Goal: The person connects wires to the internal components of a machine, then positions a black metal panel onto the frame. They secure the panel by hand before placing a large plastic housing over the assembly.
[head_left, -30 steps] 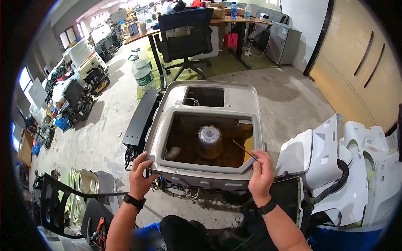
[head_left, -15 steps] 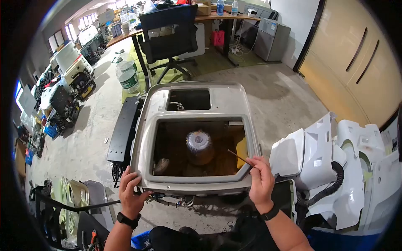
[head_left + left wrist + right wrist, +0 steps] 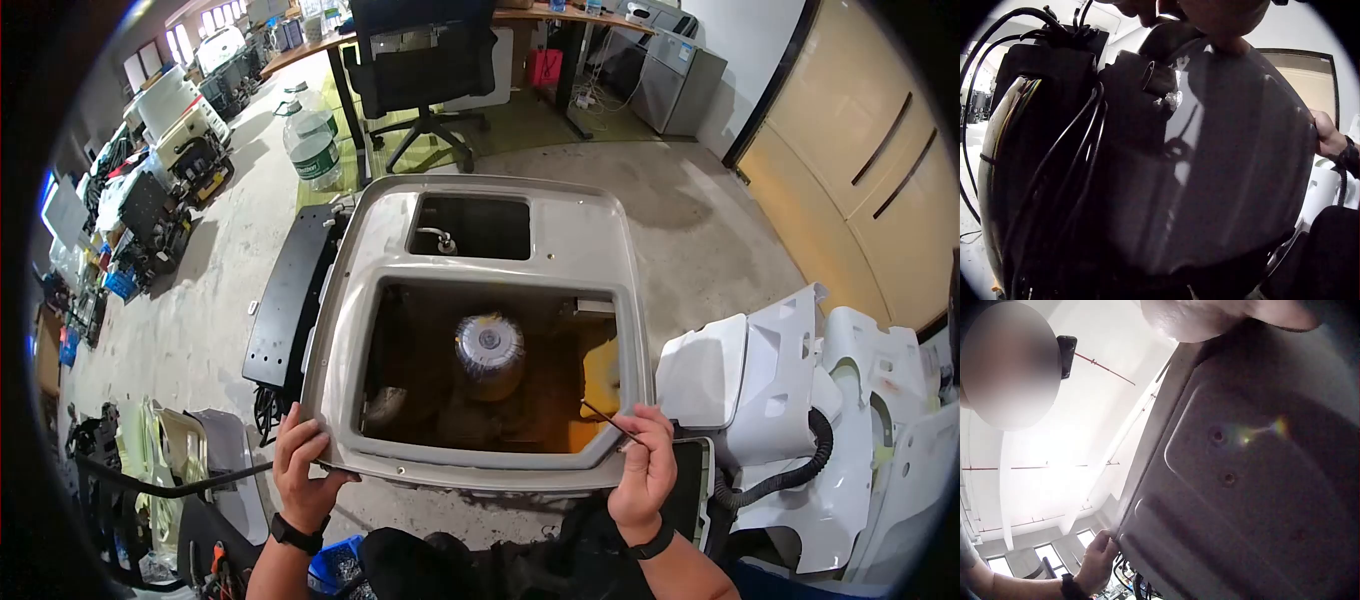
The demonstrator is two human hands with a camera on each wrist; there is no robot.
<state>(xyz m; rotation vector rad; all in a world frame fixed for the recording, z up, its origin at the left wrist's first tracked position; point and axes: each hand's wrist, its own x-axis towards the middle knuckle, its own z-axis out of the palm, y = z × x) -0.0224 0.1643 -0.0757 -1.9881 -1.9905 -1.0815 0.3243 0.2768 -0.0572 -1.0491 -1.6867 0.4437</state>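
Your left hand [image 3: 300, 470] is sitting at about seven o'clock in the head view, its fingers curling upward toward twelve o'clock and gripping, the thumb pointing toward two o'clock. A dark band is wrapping the left wrist, and the bare forearm is running down toward six o'clock. Your right hand [image 3: 645, 470] is sitting at about five o'clock, its thumb and fingertips pinching together at the top of the hand, pointing toward eleven o'clock. A dark band is wrapping this wrist too, and the bare forearm is angling away toward five o'clock.
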